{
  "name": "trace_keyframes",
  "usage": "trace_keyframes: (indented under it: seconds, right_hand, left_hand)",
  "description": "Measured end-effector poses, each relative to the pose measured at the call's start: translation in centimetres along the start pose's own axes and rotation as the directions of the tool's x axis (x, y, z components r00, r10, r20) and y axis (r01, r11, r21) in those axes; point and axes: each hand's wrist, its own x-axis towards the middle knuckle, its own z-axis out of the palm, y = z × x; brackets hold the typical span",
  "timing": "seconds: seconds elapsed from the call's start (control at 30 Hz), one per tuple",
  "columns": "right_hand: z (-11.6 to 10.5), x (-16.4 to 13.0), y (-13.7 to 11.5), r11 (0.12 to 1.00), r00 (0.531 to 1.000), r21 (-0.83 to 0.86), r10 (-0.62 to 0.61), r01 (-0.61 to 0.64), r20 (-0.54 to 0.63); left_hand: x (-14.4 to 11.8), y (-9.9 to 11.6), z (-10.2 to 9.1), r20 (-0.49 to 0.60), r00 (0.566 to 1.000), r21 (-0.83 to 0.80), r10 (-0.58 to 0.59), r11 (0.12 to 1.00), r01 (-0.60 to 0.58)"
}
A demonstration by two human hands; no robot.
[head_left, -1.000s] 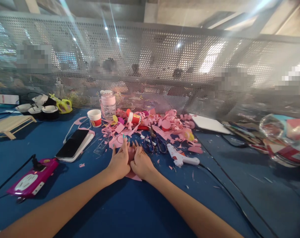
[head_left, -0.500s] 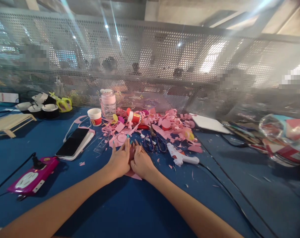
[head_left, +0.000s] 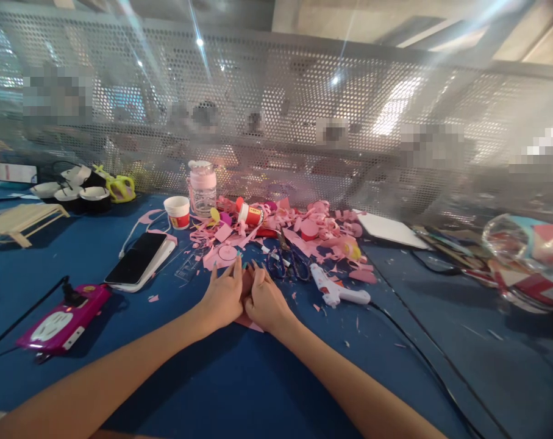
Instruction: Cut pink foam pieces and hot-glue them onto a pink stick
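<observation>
- Blue tabletop (head_left: 203,396) stretches beneath a person's two bare forearms, bare nearest the body and littered beyond the grip.
- Left hand (head_left: 222,297) and right hand (head_left: 267,300) press together at the center, pinching a pink piece (head_left: 249,322) between them; one corner juts out below the hands, the rest mostly hidden.
- Left of the grip, a magenta power strip (head_left: 66,320) with a black plug lies near a dark-screened phone (head_left: 138,258).
- Right of the grip, a white glue gun (head_left: 339,294) trails its black cord; dark-handled scissors (head_left: 288,263) lie closer, just beyond the right hand.
- Straight beyond the grip, pink scraps (head_left: 310,228) spread in a heap, a red-and-white cup (head_left: 251,213) tipped among them.
- Beyond and left of the grip, a second paper cup (head_left: 177,213) stands upright near a pink-topped clear bottle (head_left: 203,188).
- Farthest from the grip, a perforated metal screen (head_left: 285,91) spans the table's back, blurred figures behind it.
</observation>
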Motion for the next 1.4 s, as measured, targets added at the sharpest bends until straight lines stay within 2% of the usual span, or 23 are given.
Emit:
trace_keyframes:
  seconds: [0.17,0.4,0.57,0.77,0.97,1.13,1.4]
  right_hand:
    - [0.5,0.0,0.3,0.998,0.998,0.04,-0.047,0.048,-0.032]
    - [0.3,0.2,0.1,0.997,0.997,-0.015,-0.072,0.072,0.002]
    - [0.2,0.3,0.0,0.996,0.997,-0.059,-0.071,0.072,0.02]
    - [0.1,0.2,-0.1,0.989,0.995,-0.109,-0.101,0.103,0.021]
    - [-0.4,0.0,-0.4,0.993,0.996,-0.09,-0.071,0.075,0.044]
    - [-0.4,-0.1,-0.5,0.994,0.997,-0.082,-0.065,0.069,0.049]
    - [0.0,0.1,-0.3,0.986,0.984,-0.086,-0.135,0.145,0.115]
  left_hand:
    - [0.0,0.0,-0.1,-0.018,1.0,-0.028,-0.001,1.0,0.0]
    - [-0.3,0.2,0.7,-0.072,0.997,0.016,-0.016,1.0,0.017]
    - [-0.2,0.1,0.6,-0.012,1.0,0.093,0.026,0.995,-0.025]
    - [-0.3,0.4,0.0,0.01,0.998,0.168,0.061,0.984,-0.062]
    - [-0.3,0.5,-0.4,0.024,0.996,0.085,0.085,0.993,-0.087]
    - [-0.1,0.2,0.0,0.007,0.987,-0.017,0.163,0.986,-0.163]
    - [0.0,0.4,0.0,0.013,0.978,-0.007,0.206,0.978,-0.206]
